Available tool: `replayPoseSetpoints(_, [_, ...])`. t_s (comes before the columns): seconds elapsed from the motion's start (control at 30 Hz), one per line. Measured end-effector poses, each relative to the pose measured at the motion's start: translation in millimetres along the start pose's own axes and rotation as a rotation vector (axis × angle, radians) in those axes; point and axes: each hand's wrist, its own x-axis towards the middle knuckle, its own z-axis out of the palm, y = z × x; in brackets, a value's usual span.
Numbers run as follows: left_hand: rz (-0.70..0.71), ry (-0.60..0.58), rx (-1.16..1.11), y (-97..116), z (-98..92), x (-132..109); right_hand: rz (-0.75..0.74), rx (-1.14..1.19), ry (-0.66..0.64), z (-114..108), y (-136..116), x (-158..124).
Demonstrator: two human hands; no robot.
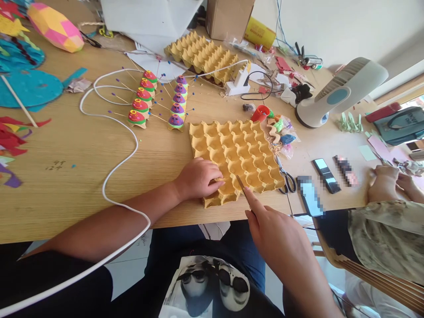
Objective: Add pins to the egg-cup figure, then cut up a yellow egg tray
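A yellow cardboard egg tray (232, 154) lies on the table in front of me. My left hand (200, 178) rests on its near left part, fingers curled over the ridges and gripping them. In my right hand (266, 221) is a knife (244, 187), most likely a craft knife, with its narrow blade on the tray's near cups; the handle is mostly hidden by the fingers. Scissors (287, 180) with dark handles lie against the tray's right edge.
Behind the tray stand painted egg-carton caterpillars, one red and green (141, 104), one purple (179, 99). A second egg tray (205, 55) lies farther back. A white cable (114, 174) crosses the left side. Phones (326, 175), a fan (338, 95) and another person's hands (384, 183) are right.
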Motion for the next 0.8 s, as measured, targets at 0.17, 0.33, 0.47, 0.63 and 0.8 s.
replayPoseSetpoints(0.17, [0.000, -0.003, 0.008, 0, -0.7, 0, -0.013, 0.032, 0.043, 5, -1, 4])
replayPoseSetpoints(0.33, [0.000, -0.011, 0.014, 0, -1.5, 0, -0.017, 0.015, 0.046, 10, -3, 6])
replayPoseSetpoints(0.47, [0.002, -0.012, 0.016, 0, -1.7, 0, -0.010, 0.003, 0.010, 11, -7, 8])
replayPoseSetpoints(0.63, [0.005, -0.007, 0.027, 0, -1.6, 0, 0.000, 0.005, -0.018, 15, -11, 9])
replayPoseSetpoints(0.8, [0.012, -0.004, 0.019, 0, -1.2, 0, 0.015, 0.023, -0.032, 16, -11, 7])
